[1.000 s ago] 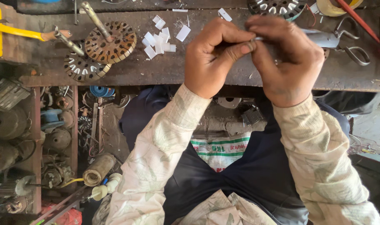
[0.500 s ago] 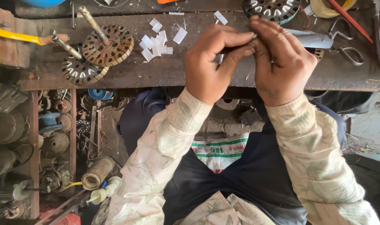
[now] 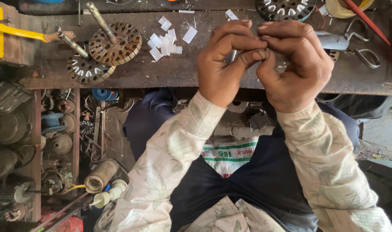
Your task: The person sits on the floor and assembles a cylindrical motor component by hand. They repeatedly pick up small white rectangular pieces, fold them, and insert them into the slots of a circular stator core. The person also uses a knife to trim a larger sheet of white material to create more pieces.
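Head view shows a small white strip (image 3: 233, 55) pinched between both hands above the workbench (image 3: 170, 73). Only a sliver shows, so I cannot be sure, but its long side seems to run from 12 to 6 o'clock. The left hand (image 3: 224, 64) and the right hand (image 3: 292, 64) are both closed tight on it, fingertips touching. Since half a second ago the hands look much the same, so the fiddly pinching work goes on. More white slips (image 3: 166, 41) lie at 9 o'clock, a slotted metal disc (image 3: 115, 43) beyond them, scissors (image 3: 355, 47) at 3 o'clock.
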